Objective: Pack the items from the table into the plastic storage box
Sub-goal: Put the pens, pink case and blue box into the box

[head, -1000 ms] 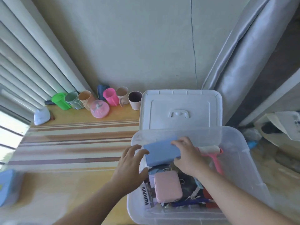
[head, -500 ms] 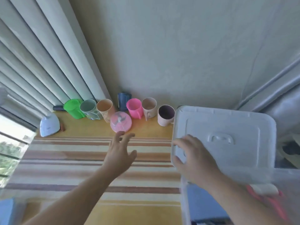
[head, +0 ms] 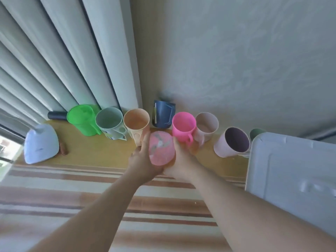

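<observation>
Pink round container (head: 161,150), just in front of the cup row (head: 138,122), cupped between my left hand (head: 143,160) and right hand (head: 181,160), steadied, I judge, for lifting boxward.

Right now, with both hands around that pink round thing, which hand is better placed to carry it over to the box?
Probably the right hand: it cups the pink round container on the side toward the box lid.

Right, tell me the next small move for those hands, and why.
Probably lift the pink round container straight up: the left hand and right hand already cup its sides, and the peach cup and pink mug stand close behind, so sliding could knock them.
</observation>
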### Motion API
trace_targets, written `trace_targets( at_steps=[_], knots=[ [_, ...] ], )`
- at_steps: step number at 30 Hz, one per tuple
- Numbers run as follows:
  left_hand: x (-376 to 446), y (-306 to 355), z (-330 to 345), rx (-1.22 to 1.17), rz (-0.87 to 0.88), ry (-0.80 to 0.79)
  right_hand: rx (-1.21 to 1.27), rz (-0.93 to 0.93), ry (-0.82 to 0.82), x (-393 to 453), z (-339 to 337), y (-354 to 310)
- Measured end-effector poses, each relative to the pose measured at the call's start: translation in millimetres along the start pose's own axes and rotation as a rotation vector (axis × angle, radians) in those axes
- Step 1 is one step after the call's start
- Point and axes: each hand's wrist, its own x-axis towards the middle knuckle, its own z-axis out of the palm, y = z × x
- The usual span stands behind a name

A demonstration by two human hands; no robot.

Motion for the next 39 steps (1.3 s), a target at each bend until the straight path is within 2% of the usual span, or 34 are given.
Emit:
trace_targets(
  at_steps=[4, 8, 12, 15, 18, 23, 27, 33, 39],
  knots=[
    [-21.6, -7.3, 1.0, -0.099, -0.030, -0.030, 0.179, -0.083, 0.013, -6.2, 3.3, 3.3],
    [-71.4, -23.9, 6.0, -0.179, -0.049, -0.070, 0.115, -0.095, 0.032, -51.2, 13.1, 20.8],
    [-133.0, -7.9, 1.0, -0.244, -0.056, -0.121, 0.012, -0.143, 0.011, -109.4, 9.7, 22.9],
    [-172.9, 32.9, -2.9, -0.278, 0.079, -0.074, -0.027, -0.173, 0.057, -160.1, -23.3, 19.5],
    [-207.1, 90.5, -3.7, -0.306, 0.255, -0.080, -0.063, -0.231, 0.099, -223.3, -84.3, 14.4],
    [-272.4, 200.9, 6.6, -0.186, 0.521, -0.258, -0.154, -0.162, 0.188, -362.1, -190.9, 44.8],
    [-327.8, 267.2, 50.1, 0.008, 0.630, -0.400, -0.126, -0.064, 0.223, -459.3, -231.4, 109.4],
    [-401.1, 312.8, 151.0, 0.184, 0.612, -0.541, -0.005, 0.005, 0.179, -548.5, -228.4, 209.7],
    [-437.4, 322.0, 218.8, 0.308, 0.543, -0.625, -0.157, 0.117, 0.062, -582.1, -216.7, 271.6]
  ],
)
